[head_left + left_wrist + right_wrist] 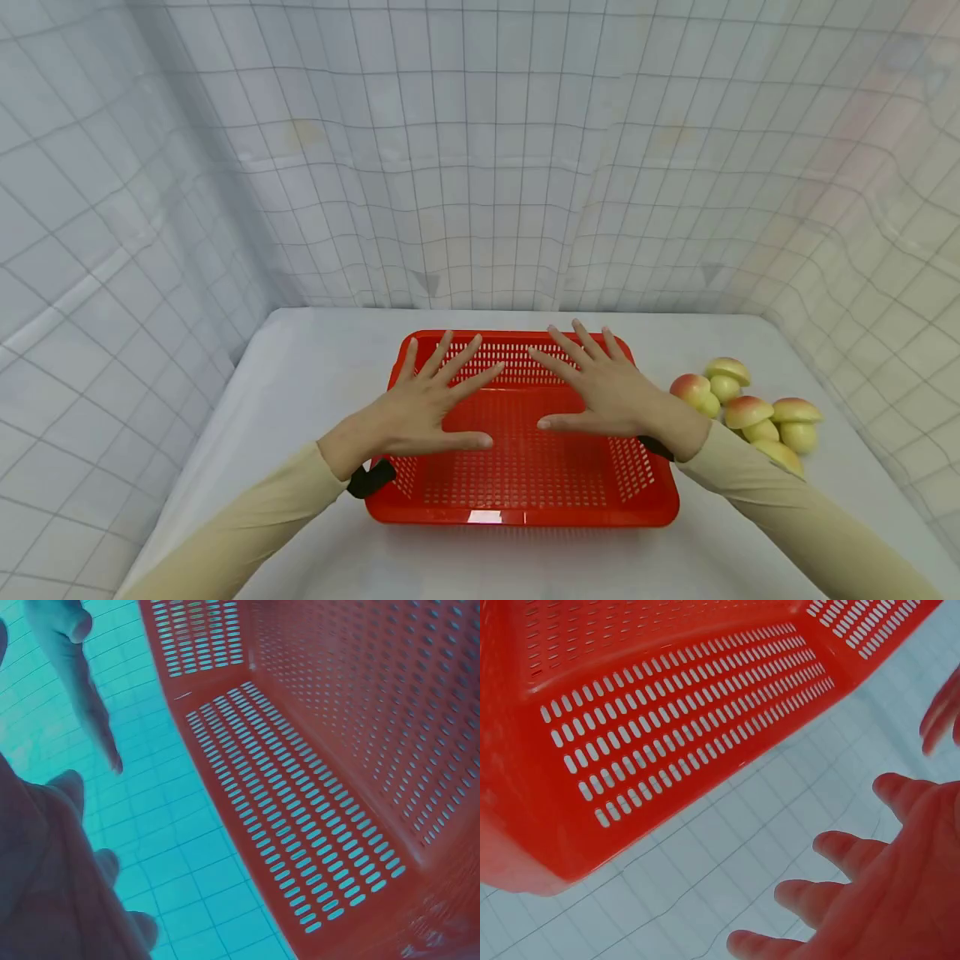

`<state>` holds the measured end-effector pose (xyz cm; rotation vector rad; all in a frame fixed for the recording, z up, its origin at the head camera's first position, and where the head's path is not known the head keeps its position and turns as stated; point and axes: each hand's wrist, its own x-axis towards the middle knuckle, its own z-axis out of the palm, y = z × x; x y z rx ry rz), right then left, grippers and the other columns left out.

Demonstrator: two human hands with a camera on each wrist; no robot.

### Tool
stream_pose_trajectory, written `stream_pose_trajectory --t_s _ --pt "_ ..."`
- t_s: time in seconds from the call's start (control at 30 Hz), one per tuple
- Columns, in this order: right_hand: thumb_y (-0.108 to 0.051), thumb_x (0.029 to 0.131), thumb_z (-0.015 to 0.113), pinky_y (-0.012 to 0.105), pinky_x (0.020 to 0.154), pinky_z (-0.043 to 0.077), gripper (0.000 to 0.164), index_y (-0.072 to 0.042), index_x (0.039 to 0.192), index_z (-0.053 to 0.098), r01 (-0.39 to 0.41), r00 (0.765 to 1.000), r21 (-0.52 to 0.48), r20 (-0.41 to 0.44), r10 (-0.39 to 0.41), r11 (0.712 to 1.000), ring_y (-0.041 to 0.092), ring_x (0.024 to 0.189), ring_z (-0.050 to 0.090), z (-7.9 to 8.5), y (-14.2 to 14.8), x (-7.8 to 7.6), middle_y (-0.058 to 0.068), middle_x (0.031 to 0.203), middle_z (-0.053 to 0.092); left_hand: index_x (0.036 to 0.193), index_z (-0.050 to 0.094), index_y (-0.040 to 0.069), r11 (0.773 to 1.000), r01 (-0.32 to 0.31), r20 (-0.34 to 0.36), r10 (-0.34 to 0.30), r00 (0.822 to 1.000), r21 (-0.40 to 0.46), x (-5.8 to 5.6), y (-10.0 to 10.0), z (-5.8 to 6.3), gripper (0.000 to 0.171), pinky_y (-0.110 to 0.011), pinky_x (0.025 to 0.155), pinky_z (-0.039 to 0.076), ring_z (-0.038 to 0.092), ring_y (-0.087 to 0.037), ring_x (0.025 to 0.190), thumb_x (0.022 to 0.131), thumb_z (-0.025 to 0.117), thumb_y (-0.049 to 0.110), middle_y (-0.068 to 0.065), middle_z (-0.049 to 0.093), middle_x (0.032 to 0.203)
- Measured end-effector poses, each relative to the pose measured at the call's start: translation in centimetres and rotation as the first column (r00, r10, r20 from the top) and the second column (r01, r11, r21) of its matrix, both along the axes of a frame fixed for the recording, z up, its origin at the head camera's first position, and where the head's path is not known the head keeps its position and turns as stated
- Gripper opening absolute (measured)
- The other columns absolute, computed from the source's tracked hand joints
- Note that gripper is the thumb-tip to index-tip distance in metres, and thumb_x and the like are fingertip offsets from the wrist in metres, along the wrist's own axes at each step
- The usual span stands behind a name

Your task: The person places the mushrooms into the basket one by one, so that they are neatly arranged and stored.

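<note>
A red plastic basket with slotted sides stands on the white table. Above its left half my left hand is held palm down, fingers spread and straight, holding nothing. My right hand hovers over the right half in the same spread pose. Both wrist views show the slotted basket wall near the hands, with a gap between. In the right wrist view the fingers of the right hand point away from the basket. No item shows inside the basket.
Right of the basket lies a group of several yellow-and-red mushroom-shaped pieces, partly behind the right forearm. White cloth walls with a grid pattern enclose the table at the back and sides.
</note>
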<state>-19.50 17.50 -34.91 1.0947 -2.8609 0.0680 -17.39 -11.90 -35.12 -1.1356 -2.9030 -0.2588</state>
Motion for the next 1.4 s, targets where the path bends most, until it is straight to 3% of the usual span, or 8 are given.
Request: stream_pose_trajectory --t_s 0.27,0.47,0.57,0.67,0.83,1.13,1.2,1.4 --pt "-0.068 0.087 0.045 0.057 0.107 0.013 0.083 -0.02 0.151 0.023 0.101 0.995 -0.195 0.024 -0.098 0.976 0.032 0.14 0.017 0.0 2.2 0.0 0.01 0.153 0.024 0.152 0.011 0.035 0.977 -0.129 0.182 0.099 0.978 0.167 2.1 -3.2 -0.1 0.09 -0.059 0.108 0.0 0.008 -0.031 0.142 0.079 0.046 0.076 0.001 0.008 0.157" --pt "-0.054 0.092 0.052 0.059 0.102 0.023 0.073 -0.012 0.147 0.032 0.212 0.977 -0.366 0.064 -0.203 0.906 0.037 0.131 0.032 -0.2 5.0 0.3 0.015 0.145 0.037 0.152 0.013 0.032 0.942 -0.225 0.22 0.171 0.96 0.249 4.2 -5.5 -1.9 0.091 -0.057 0.109 0.01 0.023 -0.033 0.138 0.08 0.054 0.07 -0.002 0.011 0.157" --pt "-0.048 0.093 0.054 0.058 0.096 0.032 0.068 -0.01 0.146 0.034 0.259 0.965 -0.414 0.08 -0.248 0.873 0.037 0.121 0.043 -0.4 6.5 0.7 0.016 0.142 0.04 0.152 0.013 0.033 0.917 -0.277 0.246 0.209 0.947 0.287 5.1 -6.2 -2.9 0.092 -0.06 0.107 0.014 0.02 -0.035 0.138 0.079 0.057 0.068 -0.004 0.01 0.157" --pt "-0.045 0.094 0.053 0.058 0.094 0.034 0.066 -0.008 0.145 0.035 0.318 0.947 -0.448 0.116 -0.299 0.836 0.038 0.12 0.043 -0.5 7.9 1.3 0.018 0.141 0.04 0.152 0.013 0.032 0.886 -0.325 0.286 0.234 0.929 0.33 5.8 -6.7 -3.9 0.094 -0.065 0.102 0.021 0.014 -0.037 0.139 0.078 0.061 0.065 -0.005 0.007 0.157" --pt "-0.041 0.096 0.052 0.062 0.097 0.029 0.064 -0.004 0.144 0.036 0.405 0.914 -0.518 0.196 -0.355 0.754 0.041 0.129 0.033 -1.3 10.0 2.3 0.02 0.142 0.038 0.152 0.009 0.033 0.832 -0.376 0.383 0.219 0.898 0.407 6.4 -6.7 -5.6 0.096 -0.07 0.092 0.03 0.011 -0.04 0.139 0.08 0.067 0.057 -0.004 0.0 0.158" --pt "-0.034 0.098 0.049 0.061 0.082 0.04 0.057 0.006 0.137 0.039 0.486 0.866 -0.58 0.219 -0.449 0.654 0.047 0.111 0.047 -3.9 12.9 4.1 0.027 0.134 0.045 0.152 0.008 0.034 0.739 -0.412 0.482 0.135 0.866 0.533 7.0 -6.2 -7.3 0.098 -0.064 0.088 0.038 0.012 -0.038 0.137 0.08 0.074 0.039 0.006 -0.014 0.156" --pt "-0.036 0.098 0.049 0.061 0.081 0.041 0.059 0.007 0.137 0.039 0.516 0.85 -0.565 0.247 -0.465 0.644 0.048 0.111 0.047 -4.5 13.3 4.6 0.028 0.134 0.044 0.153 0.009 0.032 0.729 -0.416 0.481 0.136 0.866 0.543 7.1 -6.1 -7.5 0.1 -0.064 0.088 0.039 0.013 -0.039 0.137 0.078 0.076 0.038 0.006 -0.014 0.156" --pt "-0.04 0.097 0.049 0.063 0.078 0.041 0.064 0.012 0.135 0.039 0.56 0.823 -0.514 0.258 -0.506 0.65 0.049 0.109 0.046 -5.9 14.0 5.4 0.033 0.129 0.046 0.153 0.012 0.032 0.695 -0.456 0.486 0.172 0.857 0.556 7.4 -5.9 -8.0 0.103 -0.065 0.09 0.037 0.012 -0.04 0.137 0.074 0.079 0.037 0.005 -0.011 0.156"
